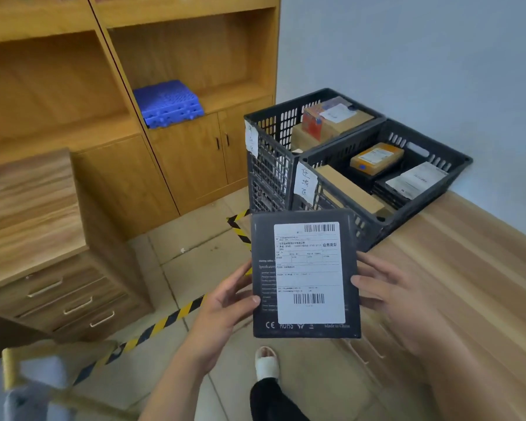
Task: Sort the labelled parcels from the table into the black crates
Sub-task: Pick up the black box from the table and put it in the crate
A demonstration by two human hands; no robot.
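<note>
A person stands at the edge of a wooden table (456,268), holding a flat dark box (305,273) upright in both hands, just below the middle of the view. A white shipping label (310,271) with two barcodes covers most of the face turned toward them. The left hand (225,299) grips the box's left edge, thumb lying across the front and fingers curled behind. The right hand (389,293) grips the right edge the same way, thumb on the front near the label, fingers hidden behind. The box is held clear of the table, partly over the floor.

At about one o'clock from the box, two black crates stand side by side on the far end of the table, against a pale wall. The nearer crate (380,192) has a handwritten paper tag (305,182) on its front and holds a yellow-brown parcel (377,158), a long cardboard parcel (349,188) and a dark parcel with a white label (413,180). The farther crate (274,129), also tagged, holds cardboard parcels, one with a red side (334,117).

At eleven o'clock stands a wooden shelf unit (195,56) with a blue plastic object (167,103) on one shelf. At nine o'clock is a wooden drawer cabinet (43,238). Yellow and black striped tape (164,323) runs across the tiled floor, and at six o'clock the person's foot in a white slipper (266,363) shows
</note>
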